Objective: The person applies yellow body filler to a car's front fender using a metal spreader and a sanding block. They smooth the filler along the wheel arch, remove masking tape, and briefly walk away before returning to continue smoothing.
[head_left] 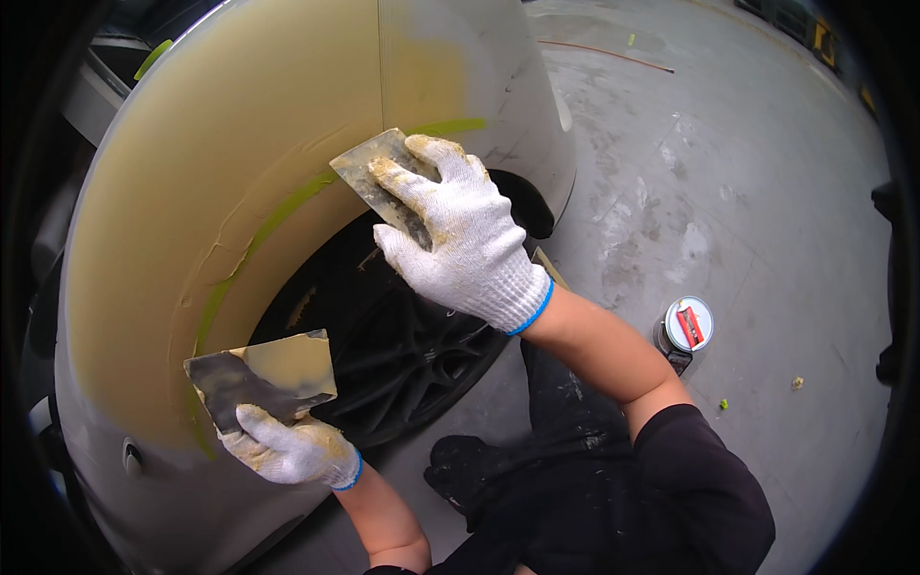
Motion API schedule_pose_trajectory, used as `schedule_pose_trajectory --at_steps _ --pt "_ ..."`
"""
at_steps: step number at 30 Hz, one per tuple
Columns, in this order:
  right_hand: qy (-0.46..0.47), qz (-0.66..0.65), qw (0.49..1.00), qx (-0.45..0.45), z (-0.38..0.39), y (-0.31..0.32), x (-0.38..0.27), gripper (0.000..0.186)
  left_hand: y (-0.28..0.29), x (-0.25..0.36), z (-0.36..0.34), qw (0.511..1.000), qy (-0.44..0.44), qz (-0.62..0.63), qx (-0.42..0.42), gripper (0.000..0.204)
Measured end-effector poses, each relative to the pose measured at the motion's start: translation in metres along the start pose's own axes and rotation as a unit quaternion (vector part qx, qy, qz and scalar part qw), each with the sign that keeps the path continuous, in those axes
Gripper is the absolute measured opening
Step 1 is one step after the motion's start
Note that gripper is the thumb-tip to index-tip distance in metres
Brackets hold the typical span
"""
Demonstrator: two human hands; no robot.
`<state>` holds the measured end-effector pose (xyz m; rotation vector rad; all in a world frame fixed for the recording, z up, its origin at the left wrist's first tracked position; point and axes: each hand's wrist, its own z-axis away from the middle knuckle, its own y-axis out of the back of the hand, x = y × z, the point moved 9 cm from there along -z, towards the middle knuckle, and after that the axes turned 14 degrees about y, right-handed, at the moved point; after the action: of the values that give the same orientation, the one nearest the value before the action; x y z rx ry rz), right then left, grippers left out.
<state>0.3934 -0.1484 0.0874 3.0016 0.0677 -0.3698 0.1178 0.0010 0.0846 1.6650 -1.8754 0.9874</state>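
Note:
My left hand (290,450), in a white knit glove with a blue cuff, grips a flat rectangular board (287,369) smeared with tan filler. My right hand (465,225), in a matching stained glove, holds a thin metal putty spreader (383,172), fingers spread over its face and thumb beneath. The spreader's far edge is by the wheel arch of a car body panel (268,105), over the line of green masking tape (287,206); whether it touches the panel I cannot tell. A broad coat of yellowish filler covers the panel.
Inside the arch sits a dark wheel (422,355). To the right on the grey floor (767,240) stands a can (689,323) with a white lid and a red tube on top. A thin orange hose (609,54) lies farther off.

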Motion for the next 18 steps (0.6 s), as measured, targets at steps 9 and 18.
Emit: schedule_pose_trajectory --at_steps 9,18 --pt "-0.053 -0.009 0.998 -0.031 0.005 -0.011 0.013 0.053 -0.011 -0.014 0.013 0.997 0.063 0.017 -0.036 0.037" --pt "-0.052 -0.024 0.998 0.005 0.016 -0.010 0.021 0.050 -0.027 -0.035 0.029 0.981 0.150 0.092 -0.080 0.031"
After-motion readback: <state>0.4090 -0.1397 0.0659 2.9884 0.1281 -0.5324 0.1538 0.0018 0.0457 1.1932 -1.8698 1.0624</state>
